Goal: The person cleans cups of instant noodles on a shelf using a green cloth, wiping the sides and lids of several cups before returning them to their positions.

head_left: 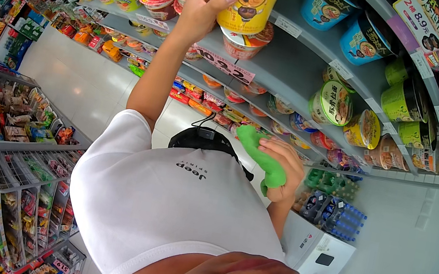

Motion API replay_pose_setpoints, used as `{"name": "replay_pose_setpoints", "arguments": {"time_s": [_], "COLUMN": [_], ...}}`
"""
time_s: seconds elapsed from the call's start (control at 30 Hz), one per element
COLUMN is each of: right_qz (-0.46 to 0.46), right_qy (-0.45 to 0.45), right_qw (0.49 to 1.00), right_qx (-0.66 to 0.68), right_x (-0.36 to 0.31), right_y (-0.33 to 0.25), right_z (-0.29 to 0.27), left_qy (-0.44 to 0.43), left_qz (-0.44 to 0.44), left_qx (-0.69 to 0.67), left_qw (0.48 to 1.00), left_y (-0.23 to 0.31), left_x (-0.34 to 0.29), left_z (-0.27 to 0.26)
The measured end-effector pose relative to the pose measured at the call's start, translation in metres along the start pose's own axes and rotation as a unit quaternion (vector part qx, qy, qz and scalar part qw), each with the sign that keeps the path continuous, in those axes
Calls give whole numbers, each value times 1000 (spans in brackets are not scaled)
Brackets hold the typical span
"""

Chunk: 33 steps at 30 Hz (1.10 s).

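My left hand is raised at the shelf, its fingers and thumb closed round the left side of a yellow and black instant noodle cup. The cup is upright, in front of a grey shelf; its top is cut off by the picture's edge. A white and orange noodle bowl shows just below it. Bunched in my right hand, by my chest, is a bright green cloth. Blue noodle cups stand on the shelf to the right of the yellow cup.
Lower tiers hold several noodle bowls, among them a green and white one. A wire snack rack stands at left. Bottle packs and a white box sit at right. Pale floor tiles lie along the aisle.
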State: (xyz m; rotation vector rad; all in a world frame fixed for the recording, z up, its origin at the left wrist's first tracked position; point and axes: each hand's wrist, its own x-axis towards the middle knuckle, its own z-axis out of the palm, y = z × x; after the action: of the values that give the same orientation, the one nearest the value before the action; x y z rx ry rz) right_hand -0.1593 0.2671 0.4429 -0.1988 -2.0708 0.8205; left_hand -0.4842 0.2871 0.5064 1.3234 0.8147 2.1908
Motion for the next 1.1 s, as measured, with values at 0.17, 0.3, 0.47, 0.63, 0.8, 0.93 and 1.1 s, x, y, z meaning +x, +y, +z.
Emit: {"name": "replay_pose_setpoints", "arguments": {"time_s": [0.17,0.3,0.47,0.63,0.8,0.93,1.1], "right_qz": [29,61,67,75,77,79,82], "right_qy": [-5,-9,-8,-11,-30,-29,-31], "right_qw": [1000,998,998,997,996,996,996], "right_qx": [-12,-24,-19,-23,-23,-22,-17], "right_x": [-3,-3,-5,-3,-1,1,3], "right_y": [2,1,3,5,4,3,4], "right_z": [9,16,29,39,47,49,52], "left_qy": [-49,-89,-141,-121,-114,-121,-90], "left_qz": [-44,4,79,16,104,159,154], "left_qx": [-77,72,345,183,250,358,423], "left_qw": [995,993,925,975,956,912,888], "left_y": [-8,-7,3,-6,-20,-14,-5], "left_x": [32,44,59,66,75,72,70], "left_z": [-5,-7,-22,-7,-15,-17,-13]}}
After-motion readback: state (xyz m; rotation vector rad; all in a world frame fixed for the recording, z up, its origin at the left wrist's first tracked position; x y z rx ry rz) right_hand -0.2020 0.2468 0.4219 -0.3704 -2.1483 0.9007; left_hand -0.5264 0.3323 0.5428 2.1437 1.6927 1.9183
